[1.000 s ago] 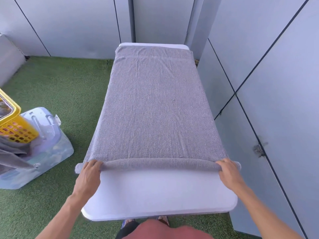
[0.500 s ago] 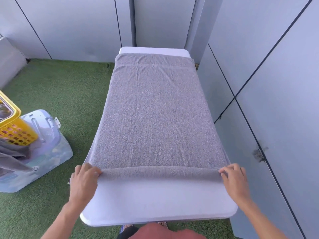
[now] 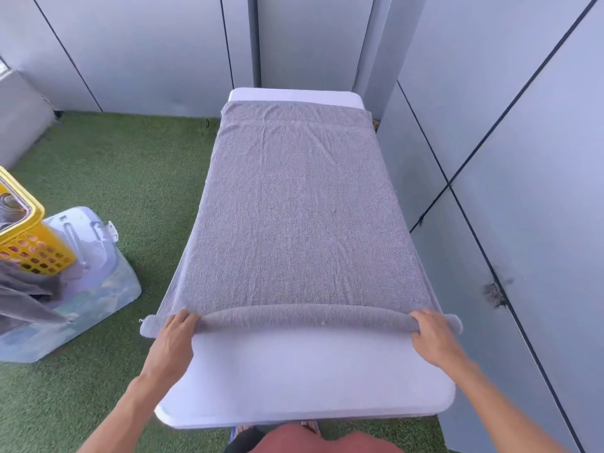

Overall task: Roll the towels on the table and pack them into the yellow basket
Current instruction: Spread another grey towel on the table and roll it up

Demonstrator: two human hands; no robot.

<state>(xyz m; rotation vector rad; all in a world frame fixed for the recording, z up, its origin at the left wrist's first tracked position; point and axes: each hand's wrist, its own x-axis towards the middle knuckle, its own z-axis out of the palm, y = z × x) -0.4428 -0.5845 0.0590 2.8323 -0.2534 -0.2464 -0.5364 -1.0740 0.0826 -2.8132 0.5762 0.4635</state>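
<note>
On white table, grey towel spread flat, near edge rolled, roll ends gripped by left hand and right hand, fingers curled over roll.

Green artificial turf, clear plastic bin at left, grey panelled walls around.

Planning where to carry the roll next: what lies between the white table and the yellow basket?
In the head view, bare green turf separates the table from the yellow basket, which sits on a clear lidded bin.
</note>
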